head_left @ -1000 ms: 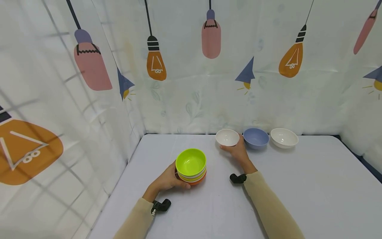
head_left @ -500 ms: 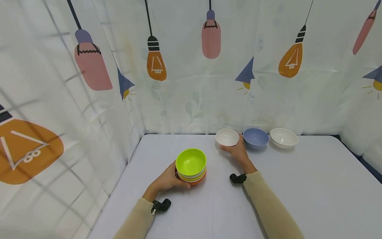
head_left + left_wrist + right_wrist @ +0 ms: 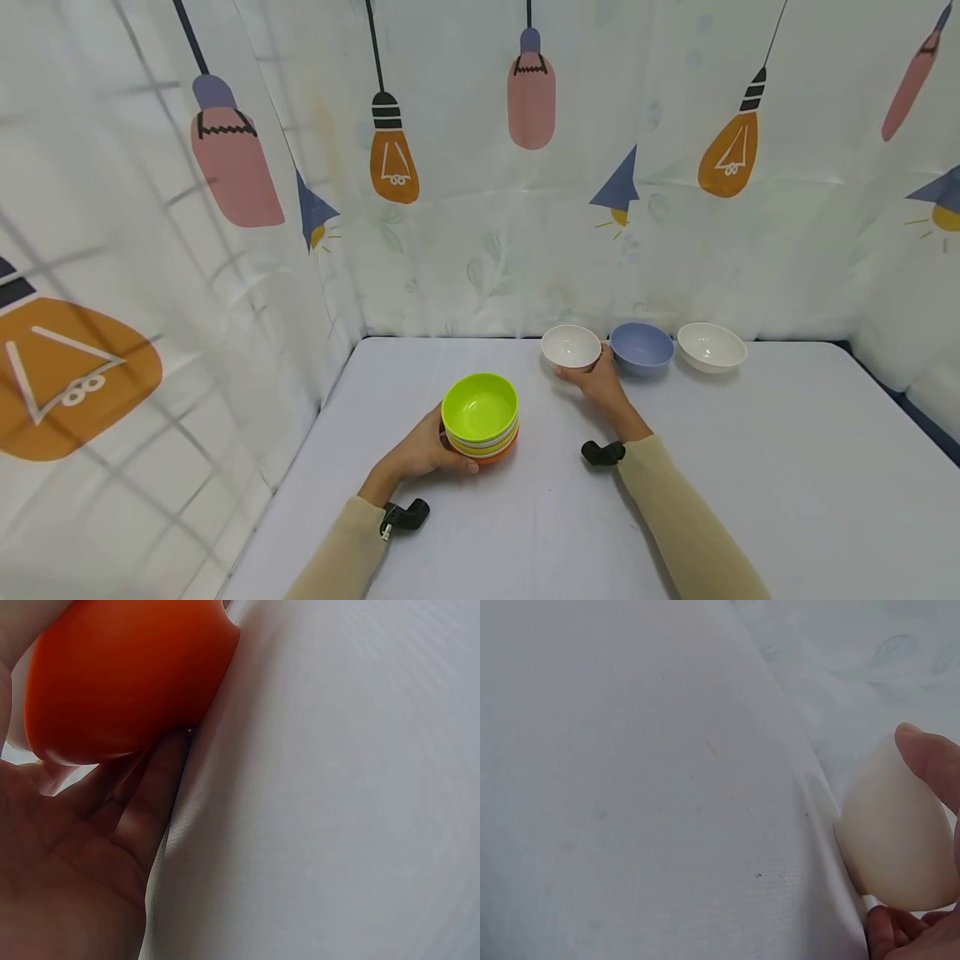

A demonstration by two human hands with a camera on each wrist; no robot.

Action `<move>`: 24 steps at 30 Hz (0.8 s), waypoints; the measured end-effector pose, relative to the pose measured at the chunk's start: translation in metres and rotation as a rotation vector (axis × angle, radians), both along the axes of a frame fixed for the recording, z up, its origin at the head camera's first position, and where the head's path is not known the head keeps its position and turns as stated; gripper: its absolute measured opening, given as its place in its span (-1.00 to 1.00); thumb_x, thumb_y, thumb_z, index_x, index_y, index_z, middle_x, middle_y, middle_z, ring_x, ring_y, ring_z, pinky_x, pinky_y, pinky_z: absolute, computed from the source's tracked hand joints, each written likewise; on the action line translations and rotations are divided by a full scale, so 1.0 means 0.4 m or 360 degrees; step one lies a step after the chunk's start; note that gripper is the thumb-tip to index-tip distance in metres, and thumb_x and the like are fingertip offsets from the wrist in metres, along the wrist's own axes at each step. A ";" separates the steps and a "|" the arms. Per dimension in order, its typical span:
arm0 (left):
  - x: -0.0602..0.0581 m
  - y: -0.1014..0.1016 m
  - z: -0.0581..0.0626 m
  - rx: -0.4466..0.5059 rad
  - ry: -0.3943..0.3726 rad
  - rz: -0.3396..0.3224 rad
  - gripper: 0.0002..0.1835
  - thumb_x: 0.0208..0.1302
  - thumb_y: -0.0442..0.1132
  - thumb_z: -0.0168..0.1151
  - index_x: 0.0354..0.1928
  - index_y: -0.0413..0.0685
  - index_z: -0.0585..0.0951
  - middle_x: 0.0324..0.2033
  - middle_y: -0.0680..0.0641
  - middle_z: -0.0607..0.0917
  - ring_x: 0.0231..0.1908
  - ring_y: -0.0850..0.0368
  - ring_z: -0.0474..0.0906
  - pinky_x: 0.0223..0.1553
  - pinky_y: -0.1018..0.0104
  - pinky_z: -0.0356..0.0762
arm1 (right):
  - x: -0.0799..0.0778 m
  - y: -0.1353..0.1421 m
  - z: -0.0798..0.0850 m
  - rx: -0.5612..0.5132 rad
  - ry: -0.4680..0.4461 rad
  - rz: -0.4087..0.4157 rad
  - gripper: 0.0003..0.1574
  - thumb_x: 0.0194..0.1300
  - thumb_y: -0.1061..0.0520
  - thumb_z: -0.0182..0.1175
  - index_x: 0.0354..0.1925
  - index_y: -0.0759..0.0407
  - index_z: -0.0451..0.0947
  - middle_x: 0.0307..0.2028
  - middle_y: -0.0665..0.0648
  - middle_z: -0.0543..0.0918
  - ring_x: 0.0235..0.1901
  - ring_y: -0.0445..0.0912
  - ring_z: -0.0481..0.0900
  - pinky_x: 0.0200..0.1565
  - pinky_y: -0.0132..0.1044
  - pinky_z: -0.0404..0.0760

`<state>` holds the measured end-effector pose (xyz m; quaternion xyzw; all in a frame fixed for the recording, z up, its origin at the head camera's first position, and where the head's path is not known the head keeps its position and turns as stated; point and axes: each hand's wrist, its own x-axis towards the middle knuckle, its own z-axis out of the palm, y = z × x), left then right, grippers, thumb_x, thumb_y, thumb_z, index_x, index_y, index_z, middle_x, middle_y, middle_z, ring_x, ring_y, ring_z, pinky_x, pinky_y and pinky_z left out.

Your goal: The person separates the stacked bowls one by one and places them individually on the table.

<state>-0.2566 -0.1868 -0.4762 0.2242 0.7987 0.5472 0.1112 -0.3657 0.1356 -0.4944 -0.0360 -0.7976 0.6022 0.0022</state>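
Note:
A stack of small bowls, topped by a lime green bowl [image 3: 480, 407], stands on the table left of centre. White and yellow rims show below the green one, and an orange bowl [image 3: 127, 682] forms the bottom. My left hand [image 3: 422, 447] grips the stack from its left and near side, thumb along the front and fingers curled round behind. At the table's far edge, my right hand [image 3: 597, 382] holds a white bowl [image 3: 570, 345] by its near right side. In the right wrist view the thumb lies on that bowl's [image 3: 896, 825] outer wall, with fingers low by its base.
Right of the held white bowl, a blue bowl [image 3: 642, 347] and another white bowl [image 3: 711, 347] stand in a row along the back of the white-covered table [image 3: 810, 467]. A patterned curtain [image 3: 480, 250] hangs directly behind them.
My right wrist and forearm have shifted slightly right and toward me, the fingers staying at the white bowl. The left hand and the stack stay put.

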 end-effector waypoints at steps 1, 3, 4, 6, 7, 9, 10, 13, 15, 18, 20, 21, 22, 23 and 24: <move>-0.005 -0.002 -0.008 -0.0003 0.0002 0.0001 0.13 -0.28 -0.28 0.65 0.37 0.40 0.20 0.25 0.20 0.45 0.34 0.08 0.28 0.42 -0.17 0.00 | 0.003 0.003 0.000 -0.0006 -0.0017 0.0017 0.40 -0.03 -0.06 0.51 0.44 0.15 -0.24 0.41 0.29 0.11 0.42 0.15 0.11 0.41 0.04 0.14; -0.015 -0.006 -0.023 -0.0010 0.0020 -0.0003 0.14 -0.28 -0.26 0.65 0.37 0.40 0.19 0.26 0.18 0.44 0.34 0.07 0.28 0.42 -0.19 0.01 | 0.010 0.007 0.002 -0.0021 -0.0057 0.0041 0.40 0.00 -0.06 0.50 0.45 0.16 -0.28 0.43 0.31 0.07 0.44 0.16 0.06 0.42 0.03 0.13; -0.021 -0.008 -0.031 -0.0017 0.0026 -0.0003 0.14 -0.29 -0.25 0.66 0.37 0.42 0.19 0.26 0.19 0.44 0.34 0.08 0.29 0.41 -0.18 0.02 | 0.014 0.009 0.005 -0.0024 -0.0083 0.0045 0.41 0.01 -0.06 0.49 0.46 0.16 -0.30 0.45 0.32 0.05 0.45 0.16 0.04 0.43 0.02 0.13; -0.029 -0.011 -0.043 -0.0023 0.0030 -0.0005 0.16 -0.30 -0.22 0.66 0.38 0.45 0.17 0.26 0.21 0.43 0.33 0.11 0.29 0.41 -0.16 0.03 | 0.024 0.011 0.011 -0.0044 -0.0141 0.0048 0.43 0.03 -0.05 0.47 0.47 0.17 -0.35 0.46 0.34 0.01 0.47 0.16 0.00 0.43 0.01 0.13; -0.031 -0.012 -0.046 -0.0023 0.0040 -0.0012 0.16 -0.29 -0.21 0.66 0.38 0.44 0.17 0.27 0.21 0.43 0.33 0.11 0.29 0.41 -0.17 0.04 | 0.030 0.012 0.015 -0.0045 -0.0173 0.0044 0.44 0.04 -0.06 0.46 0.47 0.18 -0.38 0.47 0.34 -0.01 0.48 0.17 -0.01 0.43 0.01 0.14; -0.034 -0.013 -0.050 -0.0029 0.0042 -0.0014 0.17 -0.30 -0.19 0.67 0.38 0.46 0.16 0.27 0.23 0.42 0.33 0.14 0.29 0.41 -0.14 0.05 | 0.044 0.011 0.027 -0.0048 -0.0250 0.0021 0.46 0.06 -0.08 0.45 0.48 0.18 -0.42 0.46 0.35 -0.03 0.47 0.18 -0.02 0.42 0.02 0.15; -0.036 -0.014 -0.051 -0.0027 0.0044 -0.0016 0.17 -0.30 -0.19 0.67 0.38 0.47 0.16 0.27 0.23 0.42 0.33 0.15 0.28 0.42 -0.14 0.05 | 0.052 0.010 0.034 -0.0040 -0.0284 0.0008 0.47 0.07 -0.10 0.44 0.48 0.19 -0.44 0.46 0.36 -0.04 0.47 0.19 -0.02 0.42 0.03 0.15; -0.036 -0.013 -0.051 -0.0022 0.0056 -0.0022 0.18 -0.30 -0.20 0.67 0.39 0.46 0.16 0.27 0.23 0.42 0.34 0.15 0.28 0.42 -0.15 0.04 | 0.076 0.000 0.059 -0.0006 -0.0360 -0.0054 0.44 0.11 -0.12 0.40 0.47 0.21 -0.45 0.45 0.37 -0.07 0.45 0.21 0.00 0.41 0.06 0.16; -0.034 -0.012 -0.048 -0.0027 0.0052 -0.0012 0.18 -0.31 -0.22 0.67 0.38 0.47 0.16 0.27 0.24 0.42 0.34 0.16 0.28 0.42 -0.14 0.03 | 0.091 -0.011 0.081 0.0014 -0.0362 -0.0122 0.39 0.14 -0.10 0.37 0.47 0.22 -0.43 0.43 0.38 -0.08 0.43 0.22 0.02 0.41 0.06 0.16; -0.026 -0.009 -0.035 -0.0016 0.0050 -0.0009 0.16 -0.29 -0.24 0.66 0.38 0.44 0.17 0.27 0.21 0.43 0.34 0.10 0.28 0.42 -0.18 0.01 | 0.113 -0.032 0.121 0.0020 -0.0299 -0.0232 0.24 0.15 -0.07 0.34 0.43 0.22 -0.29 0.37 0.34 -0.03 0.36 0.18 0.11 0.37 0.03 0.21; -0.018 -0.006 -0.022 -0.0002 0.0041 -0.0007 0.15 -0.28 -0.26 0.65 0.38 0.41 0.19 0.26 0.20 0.44 0.35 0.07 0.28 0.42 -0.19 -0.01 | 0.128 -0.049 0.146 0.0007 -0.0240 -0.0229 0.15 0.15 -0.05 0.34 0.40 0.19 -0.19 0.30 0.29 0.04 0.28 0.14 0.18 0.31 0.00 0.28; -0.014 -0.004 -0.015 0.0009 0.0034 -0.0008 0.14 -0.28 -0.27 0.65 0.38 0.40 0.19 0.26 0.19 0.44 0.35 0.06 0.28 0.42 -0.19 -0.01 | 0.135 -0.057 0.156 0.0009 -0.0215 -0.0194 0.10 0.15 -0.06 0.34 0.38 0.17 -0.13 0.28 0.26 0.08 0.24 0.11 0.21 0.28 -0.02 0.31; -0.010 -0.002 -0.009 0.0014 0.0028 -0.0007 0.13 -0.28 -0.28 0.65 0.38 0.39 0.20 0.26 0.19 0.44 0.34 0.06 0.28 0.42 -0.19 -0.01 | 0.143 -0.064 0.165 0.0009 -0.0189 -0.0138 0.05 0.16 -0.07 0.34 0.36 0.15 -0.09 0.26 0.24 0.13 0.21 0.09 0.24 0.24 -0.04 0.35; -0.006 -0.001 -0.003 0.0018 0.0018 -0.0003 0.13 -0.28 -0.28 0.65 0.37 0.40 0.20 0.25 0.20 0.45 0.34 0.08 0.28 0.42 -0.17 -0.01 | 0.150 -0.071 0.172 0.0016 -0.0167 -0.0060 0.02 0.17 -0.08 0.33 0.35 0.13 -0.05 0.25 0.22 0.17 0.20 0.08 0.26 0.22 -0.05 0.37; -0.003 0.001 0.003 0.0021 0.0015 -0.0002 0.12 -0.27 -0.28 0.64 0.37 0.40 0.21 0.25 0.20 0.45 0.34 0.08 0.28 0.43 -0.17 -0.01 | 0.158 -0.078 0.177 0.0024 -0.0146 0.0029 -0.01 0.17 -0.09 0.34 0.34 0.10 -0.01 0.24 0.20 0.21 0.19 0.06 0.29 0.20 -0.06 0.40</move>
